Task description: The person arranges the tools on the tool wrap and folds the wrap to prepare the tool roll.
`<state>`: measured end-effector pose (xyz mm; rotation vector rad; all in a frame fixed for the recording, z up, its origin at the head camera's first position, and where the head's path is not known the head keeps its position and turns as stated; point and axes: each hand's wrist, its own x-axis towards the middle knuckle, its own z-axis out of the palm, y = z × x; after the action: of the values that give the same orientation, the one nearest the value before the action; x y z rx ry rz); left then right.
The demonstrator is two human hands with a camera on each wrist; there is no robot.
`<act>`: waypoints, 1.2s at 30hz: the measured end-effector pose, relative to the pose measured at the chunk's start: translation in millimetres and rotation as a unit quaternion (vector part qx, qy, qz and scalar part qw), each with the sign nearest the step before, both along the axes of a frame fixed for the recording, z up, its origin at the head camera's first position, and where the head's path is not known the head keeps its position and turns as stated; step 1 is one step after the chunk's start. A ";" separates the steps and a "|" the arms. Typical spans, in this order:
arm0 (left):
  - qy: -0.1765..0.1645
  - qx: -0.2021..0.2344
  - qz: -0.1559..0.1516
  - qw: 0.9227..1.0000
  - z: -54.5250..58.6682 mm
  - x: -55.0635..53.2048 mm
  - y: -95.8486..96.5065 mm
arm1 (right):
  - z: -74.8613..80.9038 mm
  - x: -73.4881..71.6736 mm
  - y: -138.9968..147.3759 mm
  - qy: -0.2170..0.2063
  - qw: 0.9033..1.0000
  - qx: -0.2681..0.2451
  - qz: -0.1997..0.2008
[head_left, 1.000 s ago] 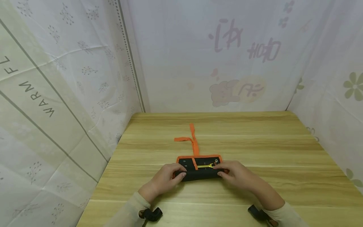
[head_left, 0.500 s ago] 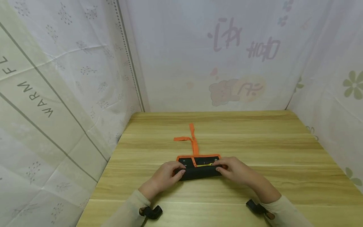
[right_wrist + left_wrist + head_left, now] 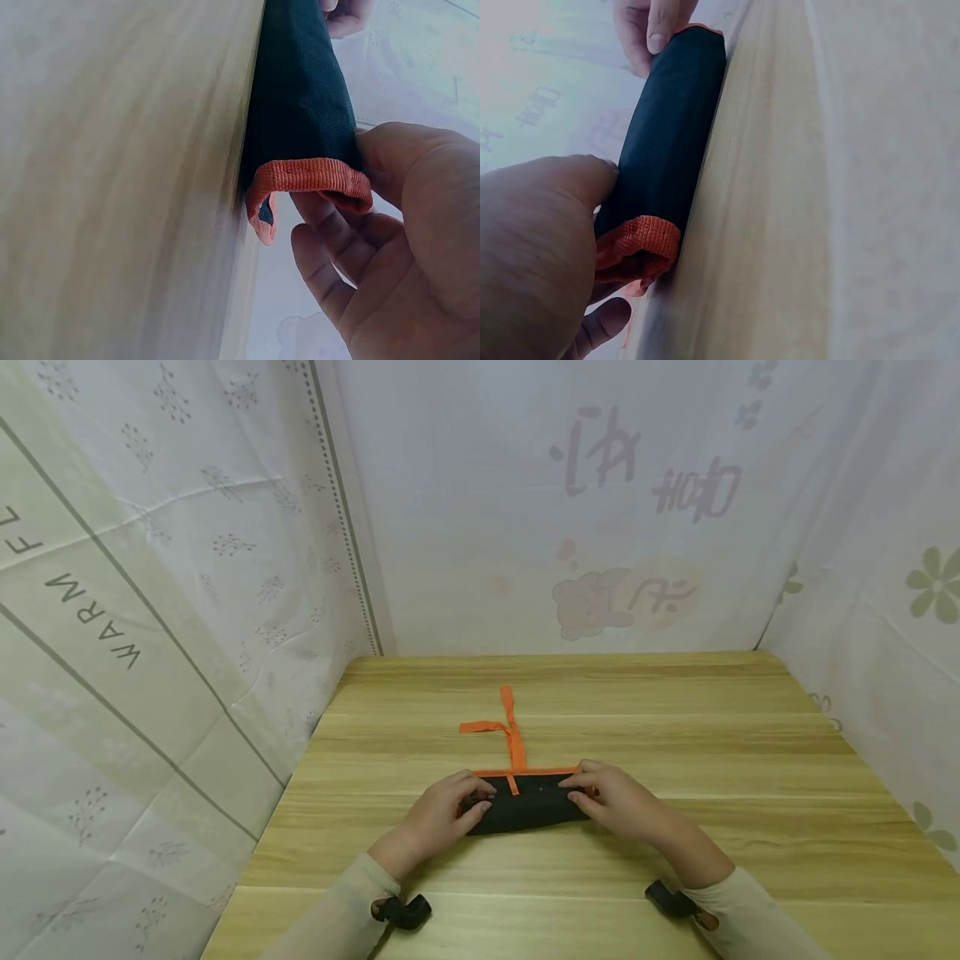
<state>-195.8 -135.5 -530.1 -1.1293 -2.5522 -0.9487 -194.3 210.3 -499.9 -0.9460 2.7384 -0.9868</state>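
Note:
A black cloth tool roll [image 3: 525, 810] with orange trim lies rolled over toward its far edge, near the middle of the table. My left hand [image 3: 442, 810] grips its left end, thumb on the near side and fingers over the top. At the right end my right hand [image 3: 626, 802] holds the roll in the same way. Orange binding shows round the open left end of the tool roll [image 3: 660, 150] in the left wrist view. The right wrist view shows the right end of the tool roll [image 3: 300, 97] between thumb and fingers. The wrench seen earlier is hidden inside.
Two tails of an orange tie strap [image 3: 515, 743] stretch from the roll's far edge over the wooden table [image 3: 675, 727]. Patterned cloth curtains [image 3: 480, 510] stand behind the table and at both sides. Black wrist cameras [image 3: 405, 912] sit at both sleeves.
Both hands have rolled the near part of the tool roll away from me. The yellow wrench and most of the flat black panel are now covered; the orange strap has stayed put.

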 end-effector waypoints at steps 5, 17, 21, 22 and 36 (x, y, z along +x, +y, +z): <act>0.048 -0.005 -0.002 0.999 0.4 -3.5 1.9 | -1.4 -2.7 -1.6 0.019 1.000 0.014 -0.010; 0.084 0.010 -0.021 0.996 -2.8 -6.5 0.7 | -5.2 -5.5 -6.5 0.183 0.982 -0.033 0.024; 0.078 0.001 -0.021 0.997 -2.0 -5.0 -0.7 | -6.8 -6.8 -6.3 0.228 0.973 -0.018 0.035; 0.076 -0.002 -0.020 0.997 -1.3 -4.4 -1.1 | -6.6 -6.5 -6.1 0.230 0.972 -0.013 0.036; 0.038 -0.058 -0.019 0.997 1.9 0.5 -8.2 | -2.5 2.1 1.7 0.134 0.988 0.065 0.032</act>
<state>-195.3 -143.7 -528.2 -1.2239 -2.5624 -0.7586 -192.2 212.0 -502.4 -1.2130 2.9201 -0.7057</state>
